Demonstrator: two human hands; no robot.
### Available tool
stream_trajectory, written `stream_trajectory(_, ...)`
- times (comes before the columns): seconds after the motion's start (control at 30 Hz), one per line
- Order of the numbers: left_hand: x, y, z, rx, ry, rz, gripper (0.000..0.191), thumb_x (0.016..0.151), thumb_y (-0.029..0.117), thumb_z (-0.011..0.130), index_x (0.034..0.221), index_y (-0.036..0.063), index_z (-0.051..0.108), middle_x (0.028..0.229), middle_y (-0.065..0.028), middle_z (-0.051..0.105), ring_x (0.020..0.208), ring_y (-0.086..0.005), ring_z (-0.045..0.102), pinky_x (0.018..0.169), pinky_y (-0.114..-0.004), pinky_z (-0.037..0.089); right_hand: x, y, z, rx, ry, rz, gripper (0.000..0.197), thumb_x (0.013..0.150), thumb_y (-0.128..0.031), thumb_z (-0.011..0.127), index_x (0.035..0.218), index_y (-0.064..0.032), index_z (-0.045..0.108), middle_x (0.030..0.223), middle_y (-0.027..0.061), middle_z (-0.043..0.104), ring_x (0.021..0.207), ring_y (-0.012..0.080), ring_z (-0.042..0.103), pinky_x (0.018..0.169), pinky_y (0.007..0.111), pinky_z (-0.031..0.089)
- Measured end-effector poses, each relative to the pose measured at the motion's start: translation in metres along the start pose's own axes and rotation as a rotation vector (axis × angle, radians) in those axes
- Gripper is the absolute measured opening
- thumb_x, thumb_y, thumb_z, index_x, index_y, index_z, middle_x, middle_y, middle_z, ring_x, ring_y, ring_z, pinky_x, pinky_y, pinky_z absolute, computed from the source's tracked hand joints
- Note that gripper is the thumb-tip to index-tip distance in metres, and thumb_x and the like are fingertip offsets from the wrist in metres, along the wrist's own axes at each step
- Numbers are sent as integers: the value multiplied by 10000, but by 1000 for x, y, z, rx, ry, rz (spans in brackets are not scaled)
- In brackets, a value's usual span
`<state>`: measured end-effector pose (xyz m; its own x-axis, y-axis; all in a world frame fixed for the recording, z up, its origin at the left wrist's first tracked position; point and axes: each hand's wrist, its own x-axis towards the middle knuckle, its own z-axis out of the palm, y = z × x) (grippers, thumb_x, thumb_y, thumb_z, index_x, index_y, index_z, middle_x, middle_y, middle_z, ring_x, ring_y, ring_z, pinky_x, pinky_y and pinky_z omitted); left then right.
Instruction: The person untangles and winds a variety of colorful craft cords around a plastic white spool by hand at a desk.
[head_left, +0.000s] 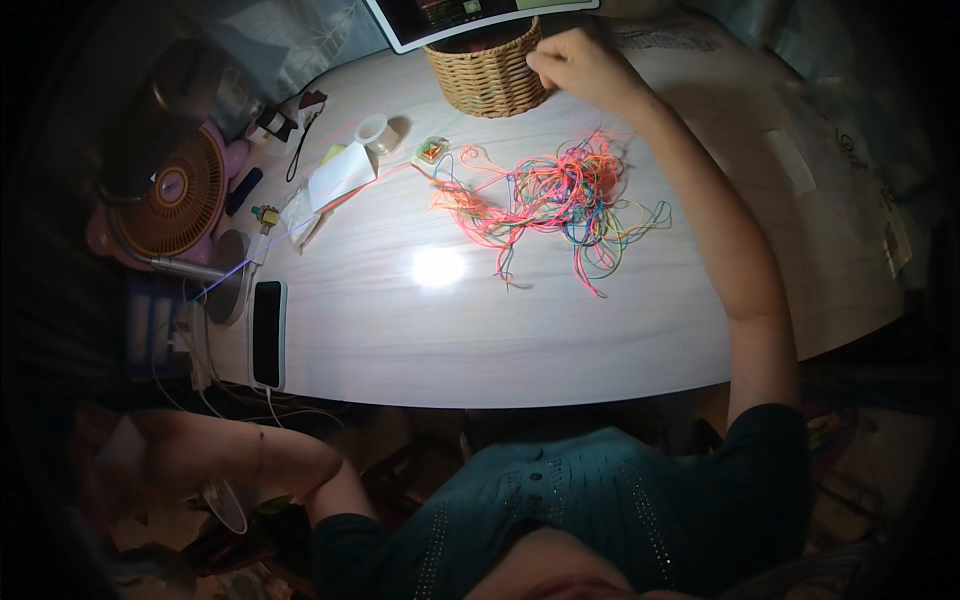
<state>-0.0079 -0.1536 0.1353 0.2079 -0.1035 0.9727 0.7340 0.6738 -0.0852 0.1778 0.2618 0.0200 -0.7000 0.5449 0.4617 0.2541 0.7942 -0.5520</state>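
A loose tangle of multicoloured cords (566, 184), mostly pink, blue, green and yellow, lies on the pale wood-grain table (465, 345). My right hand (574, 66) is raised beyond it, fingers curled, beside the wicker basket (491, 79). Whether a cord is inside those fingers is hidden. From the tangle's left end, pink strands (360, 187) stretch over a small packet. A thin blue strand (251, 259) carries on down toward the table's left edge. Off that edge, low at the left, my left hand (124, 457) is dark and blurred, so its fingers cannot be made out.
A tablet (487, 16) stands at the basket. Left of the tangle are a clear gem-like piece (431, 151), a translucent cup (377, 135) and a white packet (341, 176). A pink fan (174, 187), lamp base (227, 277) and charging phone (268, 334) line the left side.
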Motion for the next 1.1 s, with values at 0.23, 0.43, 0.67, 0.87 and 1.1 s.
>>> stream_trajectory(0.23, -29, 32, 29, -857, -164, -589, 490, 848, 277, 522, 1242, 27, 370, 1129, -186, 509, 1025, -262, 539, 765, -356, 514, -11, -26, -1, -23, 3, -73, 178, 810, -154, 570, 890, -2, 613, 792, 83, 622, 691, 132, 577, 620, 258, 453)
stream_trajectory(0.43, -43, 112, 14, -1739, -935, -952, 489, 834, 149, 514, 1246, -25, 318, 883, -155, 547, 611, -191, 563, 550, -323, 531, -30, -102, -7, 831, -429, -284, 532, 792, -281, 611, 1210, 6, 446, 1230, 148, 464, 1195, 235, 389, 994, 354, 304)
stream_trajectory(0.67, -40, 149, 27, -1828, -1226, -1183, 392, 865, 83, 414, 1218, -45, 303, 857, -209, 528, 579, -186, 535, 504, -297, 482, -54, -127, 14, 1259, -910, -61, 740, 751, -241, 688, 1304, 32, 279, 814, 58, 590, 701, 98, 564, 625, 213, 455)
stream_trajectory(0.87, -69, 143, 52, -1856, -1189, -1339, 420, 868, 87, 449, 1245, -26, 302, 1100, -251, 500, 591, -120, 512, 429, -193, 402, -42, -121, -2, 926, -544, -41, 302, 869, -247, 540, 1006, 22, 551, 696, 1, 535, 658, 49, 487, 598, 189, 397)
stream_trajectory(1.1, -107, 130, 70, -1781, -1335, -1393, 438, 893, 111, 438, 1288, -3, 286, 758, -79, 523, 627, -112, 510, 486, -206, 376, -41, -117, 1, 798, -405, -139, 182, 867, -155, 528, 803, 8, 574, 713, -2, 556, 689, 50, 483, 599, 211, 384)
